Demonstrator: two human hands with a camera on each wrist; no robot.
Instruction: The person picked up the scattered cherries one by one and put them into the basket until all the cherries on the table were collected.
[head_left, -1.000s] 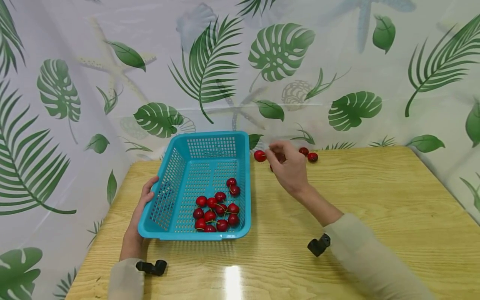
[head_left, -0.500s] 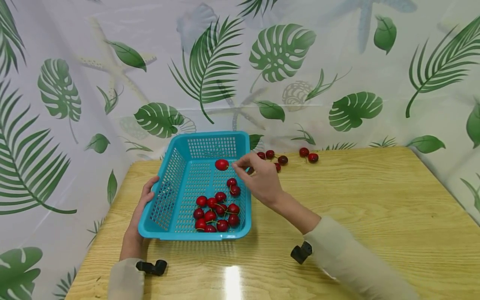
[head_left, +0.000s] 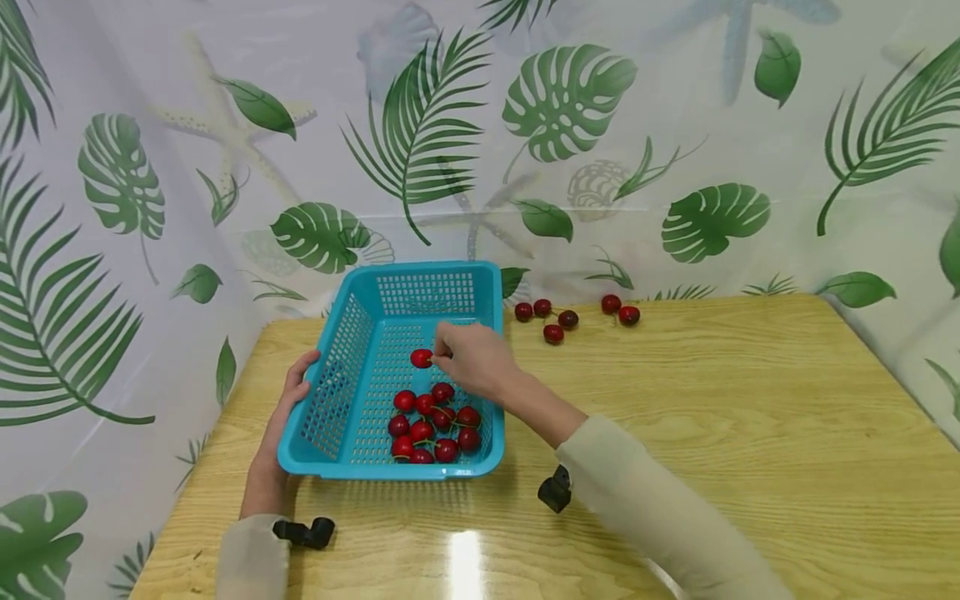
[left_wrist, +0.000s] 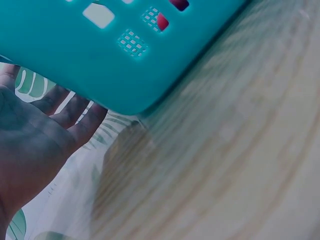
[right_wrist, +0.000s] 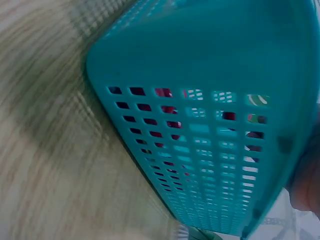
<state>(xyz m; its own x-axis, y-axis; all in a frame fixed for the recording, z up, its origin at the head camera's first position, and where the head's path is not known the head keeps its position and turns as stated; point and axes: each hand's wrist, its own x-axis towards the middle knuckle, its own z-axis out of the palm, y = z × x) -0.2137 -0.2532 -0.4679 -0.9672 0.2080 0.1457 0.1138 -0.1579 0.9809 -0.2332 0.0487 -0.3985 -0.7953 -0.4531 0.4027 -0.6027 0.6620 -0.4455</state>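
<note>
A red cherry (head_left: 422,358) hangs sideways from my right hand (head_left: 477,360), whose thumb and finger pinch it by the stem end. That hand is over the inside of a blue perforated plastic basket (head_left: 390,472), above its right half. Several dark red cherries (head_left: 422,431) lie in the basket's front right part; my right hand covers some of the basket floor. Along the basket's left side, my left hand (head_left: 283,408) rests its fingers against the outer wall below the rim. The left wrist view shows these fingers (left_wrist: 70,115) spread and loosely extended, their tips partly hidden by the basket.
Several loose cherries (head_left: 553,333) lie on the wooden table (head_left: 712,417) just right of the basket's back corner, with two more joined cherries (head_left: 619,310) farther right. A leaf-print curtain (head_left: 480,125) rises behind the table. Black mounts (head_left: 306,533) sit on both sleeves.
My right hand has carried the cherry leftward from beside the loose cherries, across the basket's right rim, then lower over its inside. The left hand and basket stay put.
</note>
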